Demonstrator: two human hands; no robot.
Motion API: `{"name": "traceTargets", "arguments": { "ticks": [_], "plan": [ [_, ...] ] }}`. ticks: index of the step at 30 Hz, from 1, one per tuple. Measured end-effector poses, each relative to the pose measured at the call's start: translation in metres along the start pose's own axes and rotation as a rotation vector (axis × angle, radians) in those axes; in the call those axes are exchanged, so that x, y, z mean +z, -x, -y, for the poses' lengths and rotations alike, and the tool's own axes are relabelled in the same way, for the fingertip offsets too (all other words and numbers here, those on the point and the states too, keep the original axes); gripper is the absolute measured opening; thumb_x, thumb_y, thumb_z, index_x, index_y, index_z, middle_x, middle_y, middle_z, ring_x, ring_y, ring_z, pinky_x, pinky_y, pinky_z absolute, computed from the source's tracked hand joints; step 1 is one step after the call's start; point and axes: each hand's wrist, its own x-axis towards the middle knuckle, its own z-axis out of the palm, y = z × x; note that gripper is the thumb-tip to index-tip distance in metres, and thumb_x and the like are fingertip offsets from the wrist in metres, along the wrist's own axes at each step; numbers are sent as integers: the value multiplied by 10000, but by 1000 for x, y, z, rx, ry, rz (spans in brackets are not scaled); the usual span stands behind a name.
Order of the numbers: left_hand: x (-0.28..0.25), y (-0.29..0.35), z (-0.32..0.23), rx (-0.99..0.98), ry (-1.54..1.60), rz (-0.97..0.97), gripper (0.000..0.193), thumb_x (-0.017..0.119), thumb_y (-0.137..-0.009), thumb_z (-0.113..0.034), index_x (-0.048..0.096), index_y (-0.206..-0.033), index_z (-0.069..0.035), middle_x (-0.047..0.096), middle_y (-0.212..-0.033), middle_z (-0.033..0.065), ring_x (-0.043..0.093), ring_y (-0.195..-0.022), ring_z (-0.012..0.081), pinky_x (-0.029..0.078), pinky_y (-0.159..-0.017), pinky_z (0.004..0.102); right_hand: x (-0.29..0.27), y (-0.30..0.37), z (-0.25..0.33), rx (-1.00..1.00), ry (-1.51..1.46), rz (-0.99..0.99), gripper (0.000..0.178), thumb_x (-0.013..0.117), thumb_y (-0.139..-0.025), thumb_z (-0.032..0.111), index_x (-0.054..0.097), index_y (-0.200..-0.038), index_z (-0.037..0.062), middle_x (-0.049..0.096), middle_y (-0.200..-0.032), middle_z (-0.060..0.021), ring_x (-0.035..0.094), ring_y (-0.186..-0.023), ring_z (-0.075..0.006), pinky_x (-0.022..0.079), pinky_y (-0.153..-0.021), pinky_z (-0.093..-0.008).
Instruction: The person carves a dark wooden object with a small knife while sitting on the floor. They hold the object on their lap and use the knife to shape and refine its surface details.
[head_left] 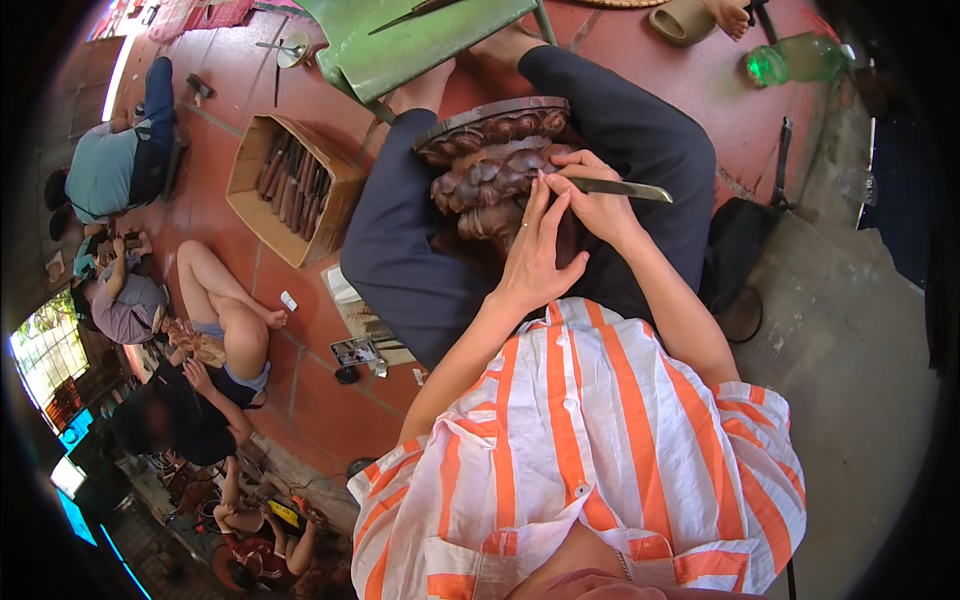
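Observation:
Between my knees stands a dark brown carved wooden piece (490,182), with a round, flat-edged top and bands of rounded, bulging relief below it. My right hand (597,205) is closed around a flat, knife-like metal tool (630,189). The tool's pale, curved end sticks out to the right, away from the wood; its other end is hidden by my fingers. My left hand (537,254) lies against the carving with its fingers stretched out and thumb apart. Its fingertips meet those of my right hand at the wood's surface.
A green stool (420,45) with a pointed tool on it stands just beyond the carving. To the left, a cardboard box (300,228) holds several wooden-handled tools. A phone (354,351) lies by my left knee, a green plastic bottle (805,60) at far right. Other people sit at left.

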Motion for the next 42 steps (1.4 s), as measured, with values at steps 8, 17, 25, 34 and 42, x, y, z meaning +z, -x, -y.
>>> {"name": "traceTargets", "arguments": {
  "ticks": [8,17,25,34,42],
  "plan": [
    [1,-5,2,-4,65,49,886,741,-730,-84,266,-1476,-40,194,-1540,304,198,-1439,469,264,-1161,487,-2,3,1,48,-98,-32,217,667,-876,164,720,-952,-32,704,-1049,-149,684,-947,-265,521,-835,-332],
    [4,-6,2,-8,96,30,905,749,-711,-53,262,-1473,-32,173,-1555,305,188,-1457,444,253,-1165,461,-2,2,4,54,-107,-32,199,651,-885,146,726,-958,-23,703,-1054,-162,684,-963,-281,525,-842,-336],
    [2,-4,2,-30,109,43,904,745,-712,-59,259,-1474,-35,175,-1553,308,176,-1455,460,247,-1165,474,-2,0,6,35,-25,-22,190,660,-876,139,723,-949,-25,701,-1081,-163,678,-1001,-284,520,-870,-344],
    [-2,0,-1,-5,61,9,902,744,-716,-58,257,-1475,-32,184,-1552,302,191,-1455,445,253,-1165,465,-3,-3,17,9,155,31,170,691,-863,149,735,-933,1,693,-1079,-152,673,-1008,-275,513,-864,-342],
    [-3,0,4,-2,101,53,877,739,-721,-50,272,-1463,-22,188,-1549,309,186,-1455,449,240,-1170,465,1,6,5,-82,70,-69,181,679,-869,166,729,-888,-7,703,-1066,-153,678,-981,-299,526,-852,-363]
  ]
}}
